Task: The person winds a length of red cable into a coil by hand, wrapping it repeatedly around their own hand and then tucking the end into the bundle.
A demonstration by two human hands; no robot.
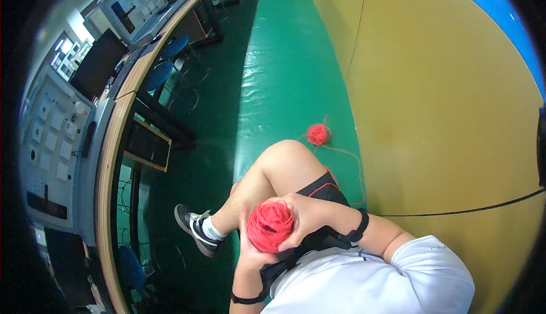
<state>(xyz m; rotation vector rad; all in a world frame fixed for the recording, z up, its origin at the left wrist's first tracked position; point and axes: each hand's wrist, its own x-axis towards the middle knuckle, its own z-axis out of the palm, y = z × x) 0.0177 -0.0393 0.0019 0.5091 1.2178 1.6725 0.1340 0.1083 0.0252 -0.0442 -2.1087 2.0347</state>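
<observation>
A ball of red yarn (271,227) sits between my hands above my lap. My left hand (252,246) cups it from the left and below, its fingers somewhat blurred. From the right, my right hand (303,215) grips it, thumb low on the ball and fingers partly hidden behind it. A red strand (323,188) crosses the leg of my black shorts (327,192). Beyond my raised knee, a smaller, looser yarn ball (318,134) rests on the green mat, with a loose strand (356,156) curving away near the wall.
The green mat (286,58) runs along a yellow padded wall (426,101) on my right. To the left stands a long wooden-edged bench (111,152) with monitors (99,62) and equipment panels (55,143). Blue stools (158,75) stand by it. My shoe (196,231) is over the dark floor.
</observation>
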